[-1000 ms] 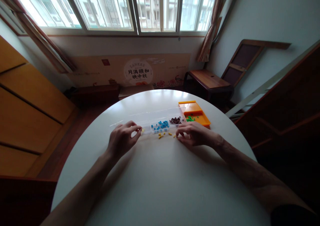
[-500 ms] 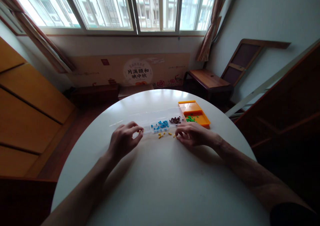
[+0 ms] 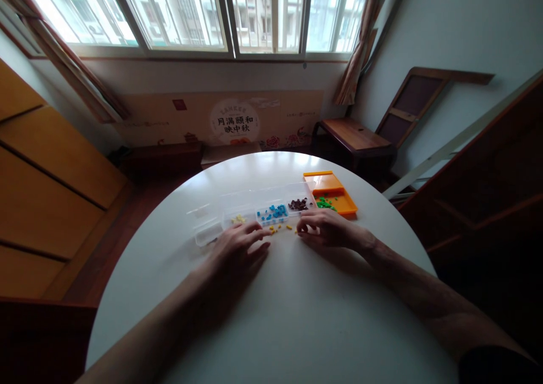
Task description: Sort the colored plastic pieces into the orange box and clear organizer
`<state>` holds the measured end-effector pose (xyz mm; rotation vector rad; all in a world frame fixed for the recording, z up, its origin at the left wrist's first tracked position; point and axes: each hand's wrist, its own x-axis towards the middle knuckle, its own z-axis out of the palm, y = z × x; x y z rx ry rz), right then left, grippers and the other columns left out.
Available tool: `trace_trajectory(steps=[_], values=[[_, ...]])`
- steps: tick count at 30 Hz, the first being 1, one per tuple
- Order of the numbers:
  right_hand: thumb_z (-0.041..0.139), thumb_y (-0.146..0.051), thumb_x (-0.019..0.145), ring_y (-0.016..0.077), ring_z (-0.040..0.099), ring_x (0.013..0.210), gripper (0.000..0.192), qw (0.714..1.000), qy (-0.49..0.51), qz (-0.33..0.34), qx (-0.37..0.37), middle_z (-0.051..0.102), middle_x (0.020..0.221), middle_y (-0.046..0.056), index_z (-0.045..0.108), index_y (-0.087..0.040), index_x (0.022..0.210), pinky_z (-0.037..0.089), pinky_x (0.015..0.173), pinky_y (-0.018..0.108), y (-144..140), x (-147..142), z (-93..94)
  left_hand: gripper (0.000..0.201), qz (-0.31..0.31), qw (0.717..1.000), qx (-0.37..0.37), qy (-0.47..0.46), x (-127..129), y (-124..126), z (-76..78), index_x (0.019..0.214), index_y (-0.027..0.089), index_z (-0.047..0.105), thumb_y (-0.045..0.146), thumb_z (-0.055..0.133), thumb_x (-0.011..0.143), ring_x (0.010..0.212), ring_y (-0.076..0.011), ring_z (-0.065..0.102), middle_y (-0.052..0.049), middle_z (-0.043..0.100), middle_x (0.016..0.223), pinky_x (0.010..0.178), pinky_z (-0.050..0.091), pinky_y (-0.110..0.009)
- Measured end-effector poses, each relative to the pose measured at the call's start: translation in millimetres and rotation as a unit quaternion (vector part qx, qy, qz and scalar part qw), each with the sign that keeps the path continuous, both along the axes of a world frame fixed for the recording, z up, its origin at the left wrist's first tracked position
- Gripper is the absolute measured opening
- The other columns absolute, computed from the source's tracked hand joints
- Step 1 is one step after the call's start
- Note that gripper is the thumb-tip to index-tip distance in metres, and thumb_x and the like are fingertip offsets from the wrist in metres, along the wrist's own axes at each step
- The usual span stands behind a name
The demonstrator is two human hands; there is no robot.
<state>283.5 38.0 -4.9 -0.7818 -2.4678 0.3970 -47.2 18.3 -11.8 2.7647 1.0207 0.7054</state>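
Observation:
My left hand [image 3: 244,244] is over the table just left of a few loose small yellow pieces [image 3: 272,229], thumb and fingers apart with nothing seen between them. Its fingertips reach the nearest yellow piece. On the right, my right hand [image 3: 322,227] rests low with curled fingers, the tips closed at a small yellow piece [image 3: 296,232]. Behind both hands lies a clear compartment box [image 3: 207,236]. Its sections hold pale yellow pieces [image 3: 238,219], blue pieces [image 3: 274,211] and dark brown pieces [image 3: 299,204]; my left hand hides part of it.
An orange tray [image 3: 348,206] with green pieces [image 3: 326,203] stands at the box's right end. All of this is on a round white table [image 3: 271,316]. Beyond its edge are a wooden chair [image 3: 356,134] at the right and a cabinet [image 3: 46,203] at the left.
My left hand has moved right and slightly nearer, from the box's left part to the loose yellow pieces, its pinch now spread. The pale yellow pieces have come into view. My right hand has barely moved.

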Motion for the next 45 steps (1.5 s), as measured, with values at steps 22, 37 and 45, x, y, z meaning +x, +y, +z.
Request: trace_trajectory(steps=[22, 37, 45], values=[[0.069, -0.024, 0.109, 0.0150, 0.070, 0.085, 0.006, 0.984, 0.164, 0.056, -0.033, 0.077, 0.101, 0.005, 0.073, -0.022, 0.107, 0.060, 0.076, 0.029, -9.1, -42.7, -18.8, 0.028, -0.023, 0.930, -0.266, -0.255, 24.3, -8.8, -0.7, 0.106, 0.020, 0.088, 0.043, 0.074, 0.105, 0.078, -0.0168, 0.066, -0.008, 0.079, 0.093, 0.068, 0.050, -0.028], [0.074, -0.033, 0.108, 0.0151, 0.069, 0.084, 0.011, 0.989, 0.134, 0.056, -0.035, 0.076, 0.099, 0.004, 0.073, -0.022, 0.106, 0.060, 0.079, 0.028, -11.1, -38.2, -19.5, 0.032, -0.016, 0.935, -0.272, -0.228, 26.7, -8.1, 0.1, 0.098, 0.018, 0.085, 0.048, 0.076, 0.102, 0.067, -0.0131, 0.056, -0.005, 0.072, 0.082, 0.058, 0.043, -0.024], [0.071, -0.028, 0.107, 0.0147, 0.065, 0.076, 0.005, 0.994, 0.108, 0.015, 0.021, 0.076, 0.096, 0.003, 0.070, -0.023, 0.105, 0.054, 0.073, 0.028, -8.1, -33.8, -20.9, 0.025, -0.009, 0.946, -0.227, -0.233, 19.4, -7.0, 11.4, 0.096, 0.019, 0.084, 0.041, 0.074, 0.103, 0.070, -0.0136, 0.063, -0.005, 0.075, 0.086, 0.059, 0.047, -0.024]])
